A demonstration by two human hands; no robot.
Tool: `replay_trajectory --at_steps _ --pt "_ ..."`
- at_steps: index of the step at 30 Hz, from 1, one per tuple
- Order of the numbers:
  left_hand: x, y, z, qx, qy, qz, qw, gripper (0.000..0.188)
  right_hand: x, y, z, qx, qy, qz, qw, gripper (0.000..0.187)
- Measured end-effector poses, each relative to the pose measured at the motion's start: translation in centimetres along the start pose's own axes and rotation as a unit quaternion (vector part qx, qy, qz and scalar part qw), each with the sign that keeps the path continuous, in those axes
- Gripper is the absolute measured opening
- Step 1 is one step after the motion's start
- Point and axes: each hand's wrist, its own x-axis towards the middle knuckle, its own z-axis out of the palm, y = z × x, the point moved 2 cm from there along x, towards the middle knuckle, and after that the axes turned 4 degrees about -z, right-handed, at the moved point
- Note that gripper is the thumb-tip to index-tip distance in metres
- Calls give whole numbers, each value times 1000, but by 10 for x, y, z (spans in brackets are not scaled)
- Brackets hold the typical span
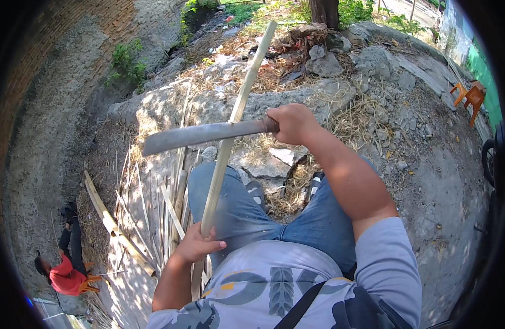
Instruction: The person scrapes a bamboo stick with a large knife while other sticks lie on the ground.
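A long pale bamboo strip (243,97) slants up and away from my lap, its far end pointing toward the tree. Low on the strip, my left hand (196,243) is wrapped round it, with the thumb sticking out to the right. My right hand (294,124) grips the dark handle of a machete (200,136). The wide grey blade lies across the strip, roughly level, with its tip to the left. Blade and strip touch or overlap where they cross; the exact contact is too small to tell.
Several cut bamboo strips (167,211) lie on the ground left of my legs, beside a thicker split bamboo pole (116,228). A person in red (69,275) sits at the far left. Rocks (324,64) and dry shavings (351,112) lie ahead. Orange chairs (474,98) stand far right.
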Motion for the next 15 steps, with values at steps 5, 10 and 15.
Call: replay_trajectory --at_steps 5,10,15 --pt "2 -1 -2 -34 7 -47 998 39 3 0 3 -8 -4 66 998 17" --pt "12 1 3 -47 6 -23 999 38 1 -25 3 -6 0 41 999 15" --pt "23 8 9 -68 12 -5 998 36 4 -72 13 -39 41 -135 989 9"
